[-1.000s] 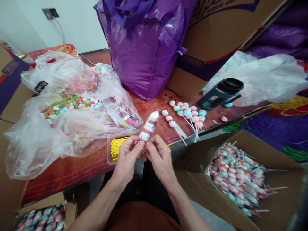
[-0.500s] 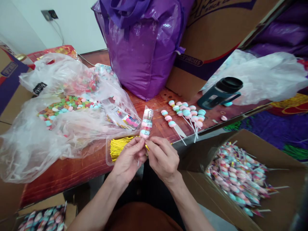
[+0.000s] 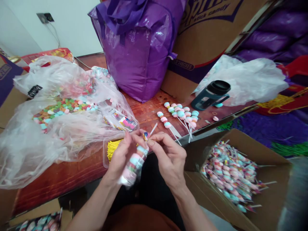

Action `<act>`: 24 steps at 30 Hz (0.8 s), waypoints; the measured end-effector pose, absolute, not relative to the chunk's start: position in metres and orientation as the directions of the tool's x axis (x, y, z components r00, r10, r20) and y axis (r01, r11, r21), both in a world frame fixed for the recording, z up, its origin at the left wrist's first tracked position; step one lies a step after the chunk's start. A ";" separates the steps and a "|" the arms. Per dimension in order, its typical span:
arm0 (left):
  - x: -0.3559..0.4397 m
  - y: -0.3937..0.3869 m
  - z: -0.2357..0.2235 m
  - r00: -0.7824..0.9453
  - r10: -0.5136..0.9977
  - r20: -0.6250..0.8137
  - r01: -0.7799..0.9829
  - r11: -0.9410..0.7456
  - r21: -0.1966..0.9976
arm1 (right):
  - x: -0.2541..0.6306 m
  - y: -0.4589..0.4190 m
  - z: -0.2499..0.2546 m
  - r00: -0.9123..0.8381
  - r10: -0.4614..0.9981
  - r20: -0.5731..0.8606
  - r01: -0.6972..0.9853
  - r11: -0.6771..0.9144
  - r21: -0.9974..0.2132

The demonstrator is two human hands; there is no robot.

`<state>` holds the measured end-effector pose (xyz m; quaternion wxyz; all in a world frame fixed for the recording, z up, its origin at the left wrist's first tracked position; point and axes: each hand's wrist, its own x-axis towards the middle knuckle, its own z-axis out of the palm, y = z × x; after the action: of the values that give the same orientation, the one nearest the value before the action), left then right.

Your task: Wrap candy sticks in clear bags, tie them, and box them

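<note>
A clear-wrapped marshmallow stick (image 3: 135, 163) in pink, blue and green hangs tilted between my hands, its candies toward my body. Its white stick (image 3: 153, 129) points up and away to the right. My left hand (image 3: 119, 155) is closed at the gathered neck of the wrapper, thumb raised. At that same neck, my right hand (image 3: 168, 157) pinches with thumb and forefinger, where bits of gold and blue show. Whether a tie is in those fingers is too blurred to tell. Gold twist ties (image 3: 112, 149) lie in a clear tray, partly behind my left hand.
Unwrapped marshmallow sticks (image 3: 184, 114) lie near the table edge beside a dark tumbler (image 3: 210, 96). Plastic bags of loose candy (image 3: 64, 107) spread at left. A purple bag (image 3: 139, 57) stands behind. At right, a cardboard box (image 3: 269, 189) holds many wrapped sticks.
The wrapped marshmallow stick has flipped from upright to candies pointing down toward me, stick end up. The gold tie seen in my right fingers no longer shows clearly. The view has shifted slightly right.
</note>
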<state>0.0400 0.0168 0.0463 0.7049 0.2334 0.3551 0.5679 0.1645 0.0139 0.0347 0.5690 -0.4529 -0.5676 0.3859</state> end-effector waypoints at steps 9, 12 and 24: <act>0.048 0.005 0.026 -0.087 0.960 -0.268 -0.436 0.205 0.876 | 0.161 0.011 0.023 0.109 0.872 0.477 0.216 0.447 -0.868; 0.052 0.006 0.026 -0.028 0.945 -0.325 -0.505 0.267 0.821 | 0.163 0.008 0.021 0.110 0.879 0.465 0.223 0.434 -0.873; 0.062 0.013 0.017 -0.151 0.960 -0.237 -0.497 0.133 0.857 | 0.161 -0.005 0.003 0.104 0.965 0.243 0.094 0.233 -0.968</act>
<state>0.0624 0.0126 0.0171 0.5998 0.2542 0.4547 0.6074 0.1611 -0.0055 0.0026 0.5637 -0.4839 -0.5467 0.3862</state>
